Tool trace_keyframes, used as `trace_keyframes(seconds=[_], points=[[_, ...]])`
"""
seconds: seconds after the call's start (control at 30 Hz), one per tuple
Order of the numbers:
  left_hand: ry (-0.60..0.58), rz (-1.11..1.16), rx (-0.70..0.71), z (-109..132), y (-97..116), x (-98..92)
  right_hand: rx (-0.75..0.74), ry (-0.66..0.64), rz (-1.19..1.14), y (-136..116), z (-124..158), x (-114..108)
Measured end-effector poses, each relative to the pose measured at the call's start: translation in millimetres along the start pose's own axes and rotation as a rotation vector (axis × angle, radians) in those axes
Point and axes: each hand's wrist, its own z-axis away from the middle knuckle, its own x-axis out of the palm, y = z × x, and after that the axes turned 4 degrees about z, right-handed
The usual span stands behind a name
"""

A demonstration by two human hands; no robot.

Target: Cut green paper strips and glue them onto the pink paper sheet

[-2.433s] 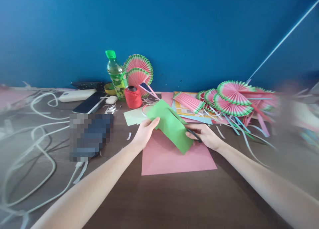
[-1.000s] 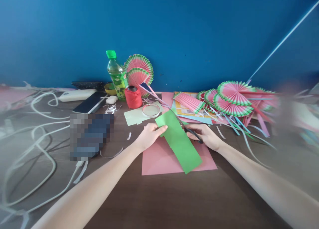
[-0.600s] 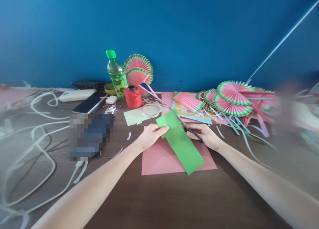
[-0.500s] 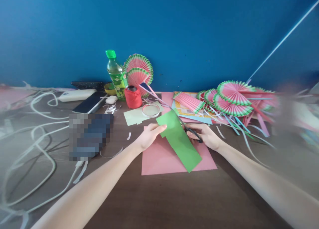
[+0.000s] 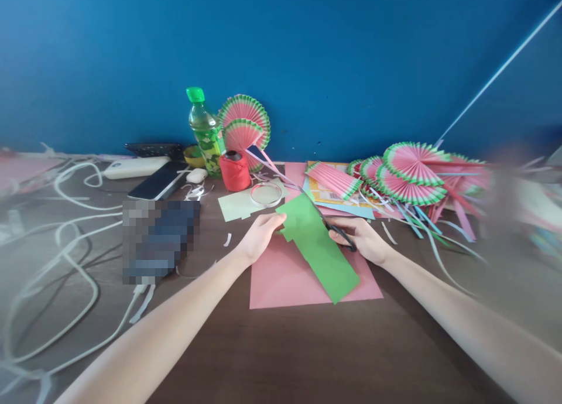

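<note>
My left hand (image 5: 260, 238) pinches the upper left edge of a green paper piece (image 5: 322, 252), which has a small stepped notch on its left side. The paper slants down to the right above a pink sheet (image 5: 281, 281) on the table. My right hand (image 5: 364, 239) is closed around the black handles of a pair of scissors (image 5: 342, 238). The scissor blades point up and left along the paper's upper right edge. Whether the blades are apart cannot be made out.
Behind my hands are a pale green card (image 5: 232, 206), a tape roll (image 5: 266, 195), a red string spool (image 5: 236, 173) and a green-capped bottle (image 5: 205, 132). Pink-green pleated paper fans (image 5: 415, 164) pile at right. A phone (image 5: 158, 181) and white cables (image 5: 88, 275) lie left.
The green paper has shifted slightly to the right. My left thumb has drawn back to the paper's edge. The right hand and scissors have hardly moved.
</note>
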Motion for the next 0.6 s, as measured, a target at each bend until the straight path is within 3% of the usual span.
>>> trace_keyframes(seconds=[0.27,0.4,0.6], points=[[-0.038,-0.043,0.008,0.2,2.2,-1.1,0.008,-0.017,-0.009,-3.1,0.5,0.2],[0.035,0.013,0.013,-2.5,-1.8,-1.7,0.031,-0.041,-0.058,-4.3,1.6,0.1],[0.126,0.370,0.038,-7.4,-2.5,1.0,-0.063,0.163,-0.066,-1.4,0.3,0.9]])
